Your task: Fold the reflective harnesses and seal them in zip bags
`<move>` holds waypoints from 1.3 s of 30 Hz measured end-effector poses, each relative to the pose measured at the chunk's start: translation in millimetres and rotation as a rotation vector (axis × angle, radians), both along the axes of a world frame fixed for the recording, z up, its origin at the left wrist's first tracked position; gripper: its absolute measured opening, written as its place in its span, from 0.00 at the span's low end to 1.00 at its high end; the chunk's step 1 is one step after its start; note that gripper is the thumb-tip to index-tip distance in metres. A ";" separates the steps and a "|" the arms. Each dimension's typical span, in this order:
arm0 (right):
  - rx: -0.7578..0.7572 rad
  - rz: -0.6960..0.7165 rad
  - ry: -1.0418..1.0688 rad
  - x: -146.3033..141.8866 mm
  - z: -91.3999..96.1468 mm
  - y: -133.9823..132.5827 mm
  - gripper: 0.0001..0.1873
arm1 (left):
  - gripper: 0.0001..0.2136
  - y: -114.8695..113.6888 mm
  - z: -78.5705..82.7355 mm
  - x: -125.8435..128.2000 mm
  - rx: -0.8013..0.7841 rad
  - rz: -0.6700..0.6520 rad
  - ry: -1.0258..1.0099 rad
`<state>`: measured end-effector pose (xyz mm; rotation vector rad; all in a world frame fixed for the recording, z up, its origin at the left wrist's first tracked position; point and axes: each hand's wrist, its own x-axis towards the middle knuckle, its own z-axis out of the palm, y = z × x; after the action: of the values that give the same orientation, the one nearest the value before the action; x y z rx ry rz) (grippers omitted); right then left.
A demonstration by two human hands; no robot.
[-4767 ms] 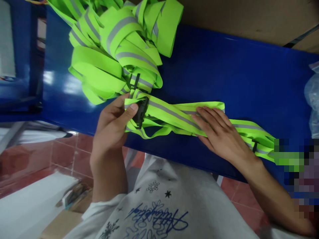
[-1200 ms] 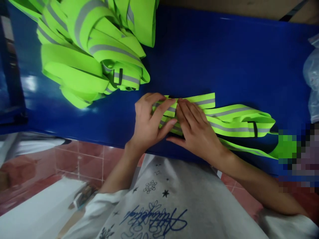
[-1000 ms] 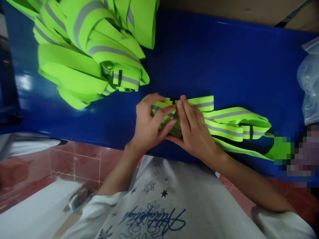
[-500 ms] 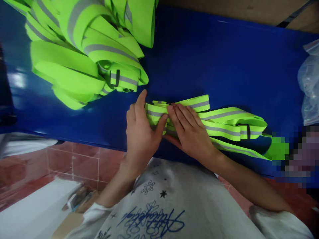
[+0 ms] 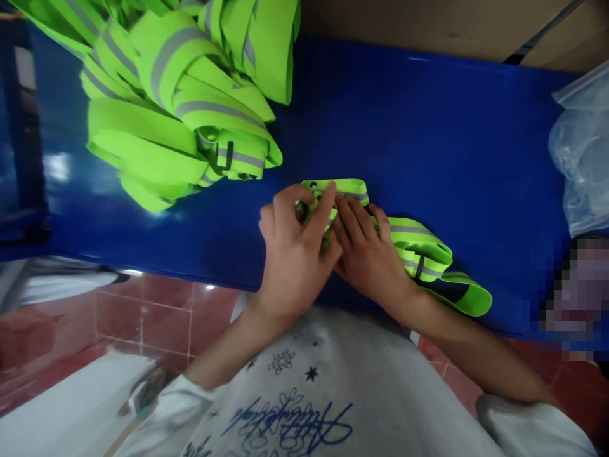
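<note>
A neon yellow-green reflective strap (image 5: 412,231) with a grey stripe lies bunched on the blue table, its loops trailing to the right. A black slider buckle (image 5: 420,266) shows on the trailing part. My left hand (image 5: 297,254) has its fingers curled round the strap's gathered left end. Pressed close beside it, my right hand (image 5: 366,251) grips the same bundle from the right, fingers together. Both hands partly hide the folds between them. One short loop sticks out just beyond my fingertips.
A large heap of similar straps (image 5: 185,108) lies at the upper left of the blue table (image 5: 428,133). Clear plastic bags (image 5: 583,149) are at the right edge. Brown cardboard (image 5: 404,28) borders the far side. A blurred-out item (image 5: 578,285) sits at the lower right.
The strap's trailing loops have been drawn leftward and are shorter. My left hand has shifted right, its fingers now curled over the folded end. The view has moved slightly.
</note>
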<state>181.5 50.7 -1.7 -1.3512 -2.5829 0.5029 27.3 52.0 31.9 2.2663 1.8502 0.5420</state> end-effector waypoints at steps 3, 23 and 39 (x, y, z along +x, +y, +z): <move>0.036 0.001 0.002 1.4 -2.6 0.3 0.30 | 0.29 -4.7 10.0 -3.9 -0.126 -0.097 -0.135; 0.095 0.131 0.098 50.7 23.9 34.7 0.40 | 0.36 -0.7 -27.1 7.9 -0.051 0.200 -0.206; -0.005 0.111 0.127 36.4 15.3 49.1 0.49 | 0.37 3.6 -36.9 -38.7 -0.027 -0.066 -0.561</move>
<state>217.8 99.8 13.7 -1.1427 -2.5641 0.5935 -11.3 55.6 -5.0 1.8832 1.4838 1.0074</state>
